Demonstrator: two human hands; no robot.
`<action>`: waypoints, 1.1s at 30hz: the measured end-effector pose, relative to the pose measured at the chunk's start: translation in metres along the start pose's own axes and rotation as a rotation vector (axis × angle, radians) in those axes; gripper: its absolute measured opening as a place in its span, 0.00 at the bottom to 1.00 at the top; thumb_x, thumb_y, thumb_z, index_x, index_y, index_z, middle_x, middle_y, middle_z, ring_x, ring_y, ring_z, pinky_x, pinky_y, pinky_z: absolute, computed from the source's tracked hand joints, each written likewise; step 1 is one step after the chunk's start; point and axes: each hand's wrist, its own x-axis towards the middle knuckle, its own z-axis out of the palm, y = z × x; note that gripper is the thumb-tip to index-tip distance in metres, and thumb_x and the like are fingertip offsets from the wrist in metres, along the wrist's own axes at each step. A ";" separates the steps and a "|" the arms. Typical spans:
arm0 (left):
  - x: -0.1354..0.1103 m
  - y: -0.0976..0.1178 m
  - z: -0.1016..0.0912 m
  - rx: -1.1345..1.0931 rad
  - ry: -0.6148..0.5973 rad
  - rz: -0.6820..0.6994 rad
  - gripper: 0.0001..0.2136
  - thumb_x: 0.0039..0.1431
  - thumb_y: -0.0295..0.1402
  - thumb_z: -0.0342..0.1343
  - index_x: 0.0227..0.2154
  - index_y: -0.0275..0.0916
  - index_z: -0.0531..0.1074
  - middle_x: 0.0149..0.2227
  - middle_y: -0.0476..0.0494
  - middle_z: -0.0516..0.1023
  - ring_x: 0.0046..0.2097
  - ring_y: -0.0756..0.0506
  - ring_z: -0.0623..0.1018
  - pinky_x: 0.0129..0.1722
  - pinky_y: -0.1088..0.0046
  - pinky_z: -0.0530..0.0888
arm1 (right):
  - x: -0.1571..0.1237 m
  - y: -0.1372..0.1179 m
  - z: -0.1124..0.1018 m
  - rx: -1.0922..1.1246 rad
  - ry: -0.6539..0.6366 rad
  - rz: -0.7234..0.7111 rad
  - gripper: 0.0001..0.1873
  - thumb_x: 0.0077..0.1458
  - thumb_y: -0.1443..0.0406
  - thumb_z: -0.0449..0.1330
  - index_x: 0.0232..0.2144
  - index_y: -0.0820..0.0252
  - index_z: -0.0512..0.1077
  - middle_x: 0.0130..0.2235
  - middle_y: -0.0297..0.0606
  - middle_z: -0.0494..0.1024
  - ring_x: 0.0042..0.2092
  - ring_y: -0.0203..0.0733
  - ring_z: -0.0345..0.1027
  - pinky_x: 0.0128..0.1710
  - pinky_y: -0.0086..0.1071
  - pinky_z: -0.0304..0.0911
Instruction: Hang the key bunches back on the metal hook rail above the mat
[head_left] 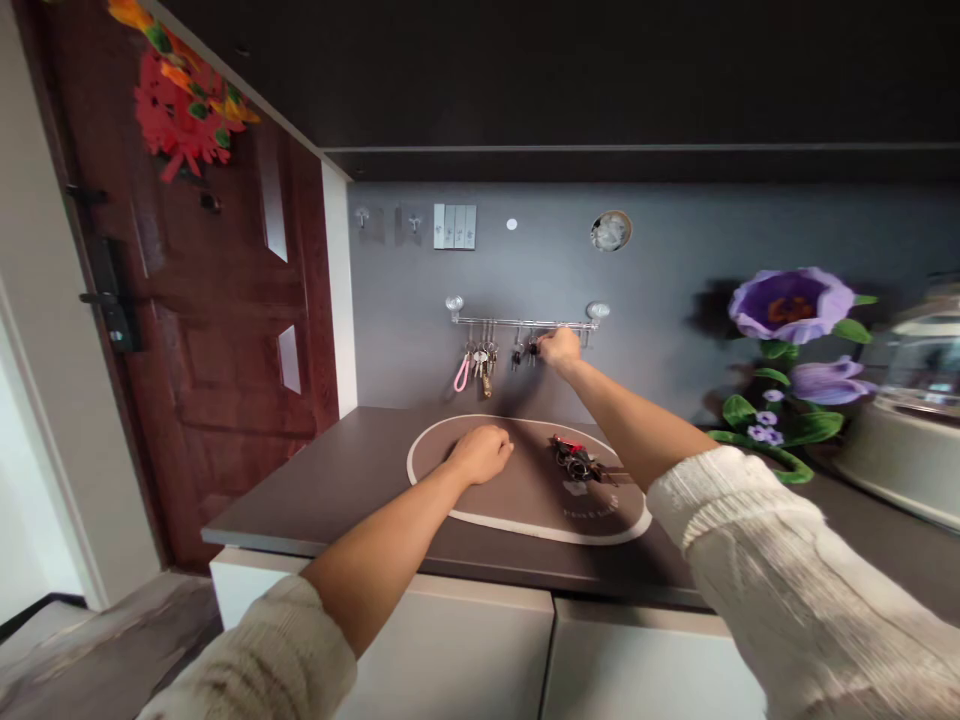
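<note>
My right hand [560,347] reaches up to the clear hook rail [525,322] on the wall. Its fingers are closed at a dark bunch of keys [533,349] under the rail, partly hidden by the hand. Further left on the same rail hang a small dark key set [517,354], a pink strap [462,373] and several keys [481,362] with a brass-coloured piece. My left hand [482,453] rests curled into a fist on the brown oval mat [517,505]; whatever is inside it, if anything, is hidden. Right of that fist, a pile of keys [576,458] with black and red parts lies on the mat.
Purple flowers [791,305] and a domed glass-topped appliance [911,430] stand at the right. A dark cabinet [600,80] overhangs the counter [322,480]. Switches [454,227] and a round hole [611,231] are in the wall. The red-brown door [217,350] is at left.
</note>
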 end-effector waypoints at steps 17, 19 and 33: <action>0.000 -0.002 0.000 -0.011 0.019 0.015 0.13 0.57 0.34 0.43 0.25 0.36 0.71 0.31 0.41 0.75 0.34 0.47 0.73 0.33 0.73 0.65 | 0.006 0.015 0.012 0.000 -0.040 0.105 0.07 0.45 0.70 0.57 0.26 0.67 0.75 0.21 0.43 0.74 0.30 0.40 0.70 0.32 0.28 0.65; 0.000 -0.001 0.000 -0.017 0.011 0.009 0.13 0.57 0.34 0.43 0.25 0.36 0.71 0.31 0.41 0.75 0.34 0.47 0.73 0.33 0.73 0.65 | 0.004 0.017 0.012 0.040 -0.035 0.093 0.06 0.45 0.70 0.57 0.25 0.67 0.75 0.20 0.41 0.73 0.27 0.38 0.70 0.30 0.27 0.64; 0.000 -0.002 0.003 0.008 0.007 0.010 0.13 0.56 0.35 0.43 0.27 0.37 0.72 0.32 0.41 0.75 0.35 0.47 0.73 0.34 0.73 0.65 | -0.023 0.004 0.002 0.265 -0.088 0.230 0.06 0.44 0.74 0.55 0.25 0.66 0.73 0.19 0.37 0.71 0.20 0.33 0.65 0.22 0.28 0.65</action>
